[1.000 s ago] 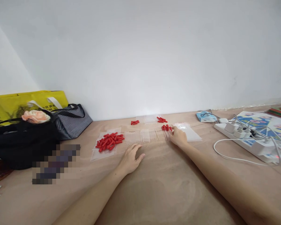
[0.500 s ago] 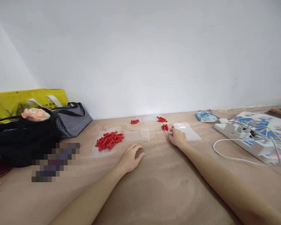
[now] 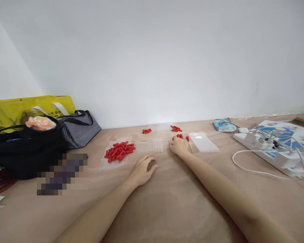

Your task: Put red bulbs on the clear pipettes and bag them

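My left hand rests on the table in front of the row, fingers bent and apart, holding nothing. A row of thin, clear sticks or tubes lies side by side beyond it. At the row's right end, my right hand has its fingers drawn together; whether a stick is between them is hidden. Just past that hand lie red caps, and one red-tipped thin stick lies to its right. A heap of red caps sits on a clear plastic bag to the left.
Smaller groups of red caps and clear sticks lie near the wall. A clear bag is at right, with a blue mask and a cabled power strip beyond. Bags stand at left.
My right hand has moved left from the red-tipped sticks to the right end of the clear row. My left hand has stayed in place.
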The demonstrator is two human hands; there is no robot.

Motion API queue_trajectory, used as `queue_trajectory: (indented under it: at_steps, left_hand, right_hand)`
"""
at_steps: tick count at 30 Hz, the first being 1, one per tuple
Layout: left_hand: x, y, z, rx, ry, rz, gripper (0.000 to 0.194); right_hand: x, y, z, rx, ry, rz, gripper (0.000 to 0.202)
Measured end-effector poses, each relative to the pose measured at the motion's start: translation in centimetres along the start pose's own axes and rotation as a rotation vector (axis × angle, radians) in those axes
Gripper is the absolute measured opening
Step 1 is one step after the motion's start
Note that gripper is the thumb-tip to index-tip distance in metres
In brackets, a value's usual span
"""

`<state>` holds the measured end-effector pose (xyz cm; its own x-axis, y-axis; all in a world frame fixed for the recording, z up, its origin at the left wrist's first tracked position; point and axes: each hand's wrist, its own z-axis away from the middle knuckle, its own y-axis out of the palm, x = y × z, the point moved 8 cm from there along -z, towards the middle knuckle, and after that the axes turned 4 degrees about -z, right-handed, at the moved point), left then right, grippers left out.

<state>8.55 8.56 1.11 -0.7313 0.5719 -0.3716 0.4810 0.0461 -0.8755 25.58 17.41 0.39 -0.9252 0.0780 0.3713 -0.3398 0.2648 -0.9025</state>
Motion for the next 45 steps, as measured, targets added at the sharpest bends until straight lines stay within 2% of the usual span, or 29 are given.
queue_trajectory:
  at_steps: [4,6,8,10,12,15,19,23,27,29,32,35,39,42,45]
  left_hand:
    - [-0.2,0.1,0.1,-0.001,0.008,-0.026,0.018]
    - [0.2,-0.6,0.0,-0.051,-0.031,-0.109,0.019]
    - [1.2,-2.3,-0.2,-0.151,-0.125,-0.261,0.02]
    - [2.5,-4.8,-0.1,-0.263,-0.252,-0.451,0.023]
    - [3.8,-7.1,0.2,-0.316,-0.348,-0.621,0.023]
    - [5.5,-9.2,0.5,-0.272,-0.418,-0.795,0.021]
    - [7.2,-10.0,1.0,-0.158,-0.512,-0.879,0.023]
    - [8.2,-9.6,1.2,-0.099,-0.55,-0.899,0.025]
    - [8.6,-9.2,1.1,-0.059,-0.53,-0.885,0.022]
    - [8.2,-9.5,1.0,-0.067,-0.511,-0.89,0.021]
    - [5.9,-9.6,0.3,-0.117,-0.428,-0.87,0.02]
    - [2.9,-7.5,-0.4,-0.108,-0.288,-0.761,0.018]
    - [0.2,-2.8,-0.7,-0.093,-0.114,-0.206,0.013]
    - [-0.1,-0.7,-0.6,-0.094,-0.073,-0.005,0.015]
    - [-0.1,-0.1,-0.7,-0.071,-0.027,0.08,0.018]
  right_hand:
    - [0.5,0.9,-0.6,0.042,0.054,0.015,0.028]
    - [0.7,1.2,-0.7,0.052,0.065,0.025,0.027]
    - [0.8,1.3,-0.7,0.057,0.067,0.034,0.025]
    - [0.9,1.3,-0.7,0.052,0.067,0.041,0.026]
    - [1.0,0.9,-0.5,0.037,0.065,0.046,0.029]
    - [1.1,-0.3,0.1,-0.001,0.044,0.051,0.032]
    - [1.0,-1.6,2.2,-0.037,-0.079,0.05,0.028]
    - [0.8,-1.9,5.4,-0.075,-0.316,0.03,0.025]
    - [-0.1,-1.6,7.4,-0.074,-0.378,-0.036,0.024]
    - [-0.1,-1.7,7.7,-0.081,-0.391,-0.046,0.024]
    - [0.0,-1.9,8.0,-0.113,-0.408,-0.057,0.025]
    - [0.3,-2.0,8.1,-0.122,-0.448,-0.126,0.025]
    - [0.6,-1.8,8.3,-0.078,-0.528,-0.297,0.023]
    - [1.2,-2.0,8.7,-0.051,-0.598,-0.398,0.021]
    - [1.8,-2.1,9.1,-0.033,-0.647,-0.458,0.02]
